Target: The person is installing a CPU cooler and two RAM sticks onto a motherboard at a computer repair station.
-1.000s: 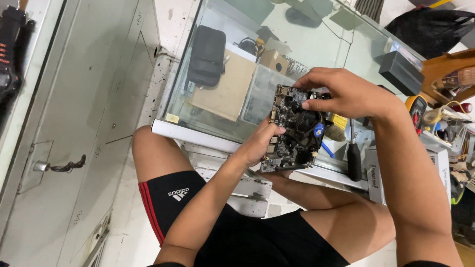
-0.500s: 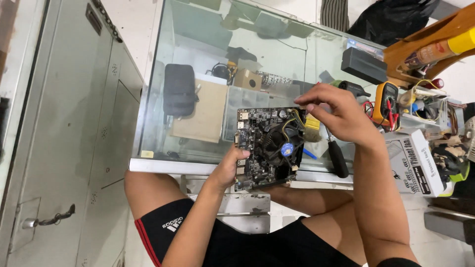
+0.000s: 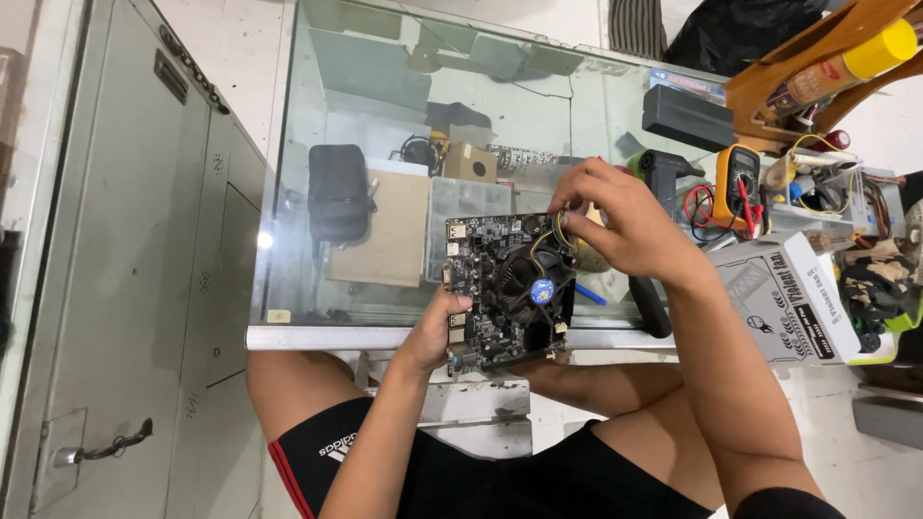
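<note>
Board (image 3: 500, 288) sits centre frame at the glass counter (image 3: 385, 338) edge. Left hand (image 3: 433, 332) grips its lower-left edge, fingers closed. Right hand (image 3: 615, 226) pinches the fan wires (image 3: 548, 234). Risk: hard pulling could tear wires; a loose grip could drop the board

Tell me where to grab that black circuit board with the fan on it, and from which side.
Grip the circuit board by its bare left edge, coming in from the left, as the left hand does at the lower left corner. The fan and its thin wires sit toward the right, where the right hand works, so a grip there would probably press on parts. The flat edge suits a thumb-on-top pinch.
</note>
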